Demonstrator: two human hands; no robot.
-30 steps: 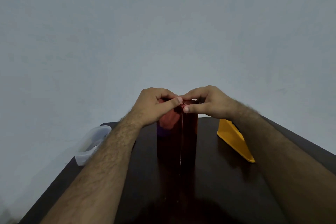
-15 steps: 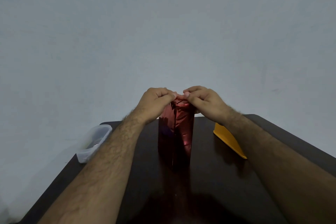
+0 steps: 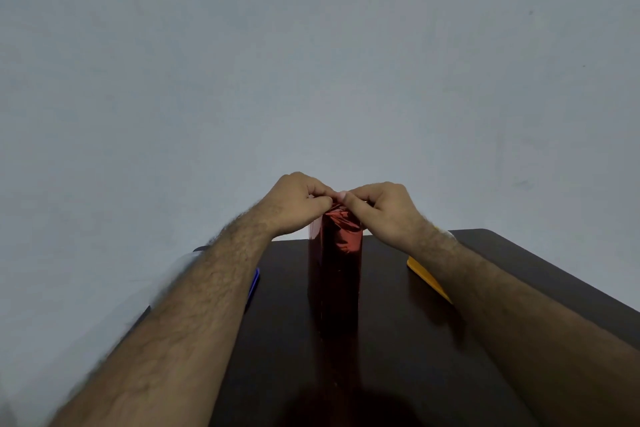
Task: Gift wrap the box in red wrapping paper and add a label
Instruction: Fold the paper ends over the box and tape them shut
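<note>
Pinching the crinkly, slippery red wrapping paper [image 3: 341,239] at centre frame, our left hand [image 3: 298,203] and right hand [image 3: 382,210] gripped its gathered top; it seemed light and easily torn.

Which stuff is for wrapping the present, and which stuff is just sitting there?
For the job:
- red wrapped box, standing upright on the table
- left hand and right hand, both pinching the paper at its top

Just lying about:
- yellow thing, on the table by the right arm
- blue thing, peeking out beside the left arm; can't tell what it is
</note>
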